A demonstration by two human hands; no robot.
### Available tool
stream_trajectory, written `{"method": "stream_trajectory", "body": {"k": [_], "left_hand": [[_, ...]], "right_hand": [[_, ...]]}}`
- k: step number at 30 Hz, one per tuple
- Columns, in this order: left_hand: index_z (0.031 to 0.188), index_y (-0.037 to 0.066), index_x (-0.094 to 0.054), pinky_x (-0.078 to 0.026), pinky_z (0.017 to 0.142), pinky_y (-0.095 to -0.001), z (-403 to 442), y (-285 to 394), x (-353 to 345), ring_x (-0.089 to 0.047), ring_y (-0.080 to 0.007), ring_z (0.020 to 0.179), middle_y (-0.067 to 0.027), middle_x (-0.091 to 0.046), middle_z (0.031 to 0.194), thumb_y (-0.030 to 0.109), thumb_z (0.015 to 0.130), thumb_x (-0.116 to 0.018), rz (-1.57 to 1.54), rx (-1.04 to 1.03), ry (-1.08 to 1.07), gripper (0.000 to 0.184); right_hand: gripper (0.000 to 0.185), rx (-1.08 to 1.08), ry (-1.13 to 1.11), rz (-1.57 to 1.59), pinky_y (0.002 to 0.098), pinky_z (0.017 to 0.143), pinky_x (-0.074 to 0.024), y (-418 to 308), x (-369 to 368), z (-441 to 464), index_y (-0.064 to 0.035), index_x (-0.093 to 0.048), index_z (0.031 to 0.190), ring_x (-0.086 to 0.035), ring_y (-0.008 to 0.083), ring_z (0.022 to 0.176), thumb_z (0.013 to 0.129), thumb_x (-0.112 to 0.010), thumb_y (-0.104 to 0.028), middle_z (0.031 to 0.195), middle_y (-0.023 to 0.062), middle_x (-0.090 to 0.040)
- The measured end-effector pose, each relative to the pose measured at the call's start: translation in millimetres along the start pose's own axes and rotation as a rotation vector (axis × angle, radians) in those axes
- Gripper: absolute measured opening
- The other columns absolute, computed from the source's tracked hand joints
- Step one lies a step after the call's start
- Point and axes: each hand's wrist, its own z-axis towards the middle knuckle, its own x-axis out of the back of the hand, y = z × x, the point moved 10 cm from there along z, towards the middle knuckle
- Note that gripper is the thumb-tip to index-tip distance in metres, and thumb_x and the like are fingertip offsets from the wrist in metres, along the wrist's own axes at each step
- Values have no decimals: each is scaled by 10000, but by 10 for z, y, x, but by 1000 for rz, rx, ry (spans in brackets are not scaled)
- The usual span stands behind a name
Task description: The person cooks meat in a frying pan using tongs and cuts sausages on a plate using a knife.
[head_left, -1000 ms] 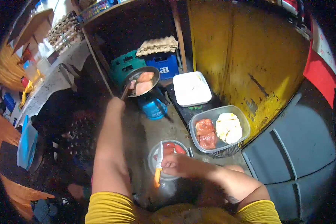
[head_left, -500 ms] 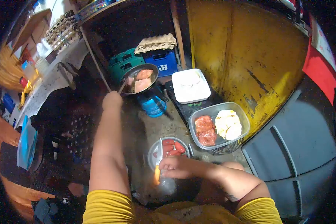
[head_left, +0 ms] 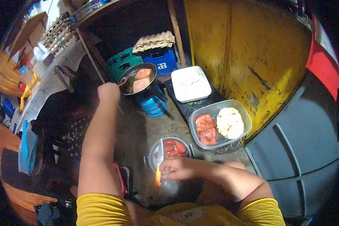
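Note:
My right hand [head_left: 176,168] is closed round the orange handle of a knife [head_left: 160,155]. Its blade points away from me, over the left side of a metal pot [head_left: 151,162] holding several red sausages [head_left: 168,148]. Stretched out to the left edge of a black frying pan [head_left: 154,71], my left hand [head_left: 108,91] is closed on a thin utensil [head_left: 122,81]. What kind it is, I cannot make out. Two pink meat slices [head_left: 142,83] lie in the pan, which sits above a blue gas canister burner [head_left: 153,105].
A clear plastic container [head_left: 248,124] holds browned meat slices [head_left: 206,130] and fried eggs [head_left: 230,122]. Behind it stands a white square container [head_left: 191,94]. Crates [head_left: 160,62] carry an egg tray [head_left: 154,42] at the back. A yellow metal panel [head_left: 229,45] borders the right.
My left hand has drawn back left and up from the pan with the utensil. The small piece at the pan's left no longer shows there. My right hand and the knife have hardly moved.

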Motion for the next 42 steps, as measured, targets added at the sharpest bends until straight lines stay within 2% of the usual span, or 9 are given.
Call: {"method": "stream_trajectory", "body": {"k": [6, 13, 22, 24, 27, 33, 39, 40, 42], "left_hand": [[928, 117, -744, -554, 568, -426, 43, 284, -65, -703, -243, 836, -63, -704, 968, 181, 873, -518, 114, -68, 51, 241], [920, 113, -746, -556, 583, -416, -18, 219, 1, -708, -236, 839, -78, -718, 961, 185, 868, -524, 41, -15, 38, 240], [974, 119, -743, -546, 745, -393, -128, 118, -212, -699, -255, 936, -86, -718, 1026, 213, 922, -483, -171, 245, -83, 282], [979, 120, -743, -546, 754, -392, -146, 104, -142, -696, -255, 946, -88, -717, 1029, 220, 926, -483, -166, 248, -102, 283], [982, 127, -744, -545, 767, -394, -230, 22, 103, -694, -261, 953, -93, -716, 1031, 229, 928, -488, -130, 223, -128, 281], [991, 129, -739, -543, 782, -405, -258, -111, 108, -685, -297, 967, -102, -712, 1036, 195, 910, -496, -88, 155, -127, 265], [1016, 48, -713, -539, 836, -462, -301, 51, 40, -658, -363, 1017, -199, -675, 1093, 120, 898, -466, -277, 202, -151, 283], [1016, 48, -713, -539, 836, -462, -289, 68, 70, -658, -363, 1017, -199, -675, 1093, 120, 898, -466, -281, 196, -152, 283], [1021, 83, -726, -542, 825, -425, -259, 58, 67, -672, -309, 1011, -145, -693, 1090, 176, 908, -497, -251, 212, -174, 271]], "right_hand": [[256, 1, 12, -17, 381, 762, -487, 127, -13, 2, -18, -602, 971, -626, 261, 870, 852, -653, -240, 898, 132, -623], [280, 19, 53, -54, 379, 772, -497, 76, 67, -17, -25, -604, 1004, -635, 266, 890, 850, -659, -252, 930, 136, -636], [287, -53, 20, -188, 387, 735, -512, 145, 22, 26, -50, -606, 1001, -643, 272, 828, 847, -663, -285, 869, 114, -645], [308, -218, -109, -245, 311, 793, -498, 123, 4, -10, -41, -585, 1110, -614, 175, 921, 883, -675, -228, 934, 98, -625], [280, -104, -11, -18, 311, 798, -497, 225, 88, -29, -38, -588, 1101, -608, 161, 928, 893, -665, -208, 944, 84, -624], [276, -106, 17, -151, 283, 816, -484, 209, 200, -51, -43, -591, 1099, -579, 122, 914, 899, -670, -215, 975, 43, -598], [287, -110, -15, -134, 287, 818, -476, 224, 107, -49, -52, -587, 1104, -565, 115, 919, 899, -675, -232, 935, 34, -582], [287, -117, -11, -135, 287, 818, -476, 237, 116, -59, -52, -587, 1104, -565, 115, 919, 899, -675, -232, 935, 34, -582], [261, 22, 71, -94, 373, 758, -521, 96, 193, -59, -51, -611, 981, -650, 266, 859, 845, -661, -267, 907, 115, -633]]}}
